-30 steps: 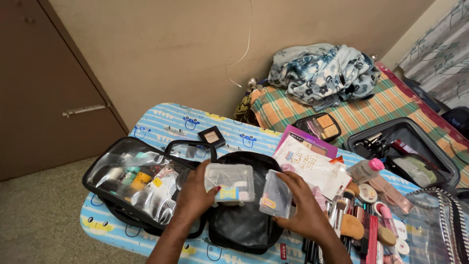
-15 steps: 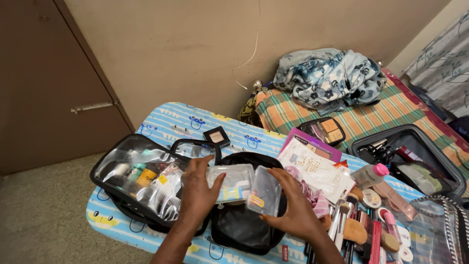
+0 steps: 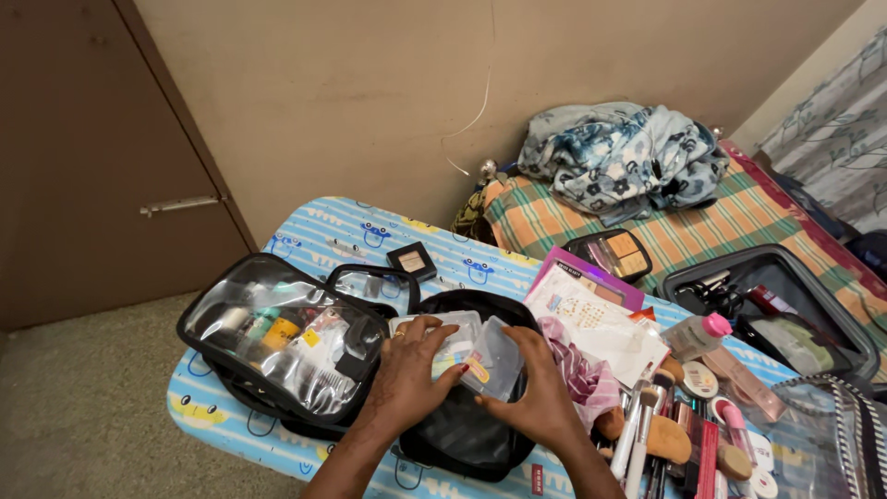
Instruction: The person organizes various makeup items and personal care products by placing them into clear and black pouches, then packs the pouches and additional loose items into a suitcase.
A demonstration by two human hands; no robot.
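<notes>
Both hands are closed on small clear plastic packets: the left hand (image 3: 407,374) lies palm down with its fingers curled over the top of one flat packet (image 3: 442,334), and the right hand (image 3: 536,393) has its grip pinched on the near edge of a second clear packet (image 3: 496,356), thumb under and fingers along the side. The two packets touch, the right one tilted up against the left one.

Beneath them sits an open black pouch (image 3: 462,434), its dark inside showing below the hands. At nine o'clock from the grip a clear pouch with black trim (image 3: 277,346) lies on the worktop (image 3: 323,231), stuffed with small bottles, tubes and a comb seen through the plastic. A black compact (image 3: 412,261) rests at twelve o'clock, just beyond the pouches. At three o'clock lie a white printed card (image 3: 596,323), a clear bottle with a pink cap (image 3: 698,334) and a heap of makeup brushes (image 3: 647,425). Further toward two o'clock an open black case (image 3: 771,305) rests on the checked bed (image 3: 702,231), holding more small items I cannot make out.

Both forearms come up from six o'clock, wrists close together, hands meeting over the black pouch. The packets sit right at the fingertips, above the pouch's mouth.
</notes>
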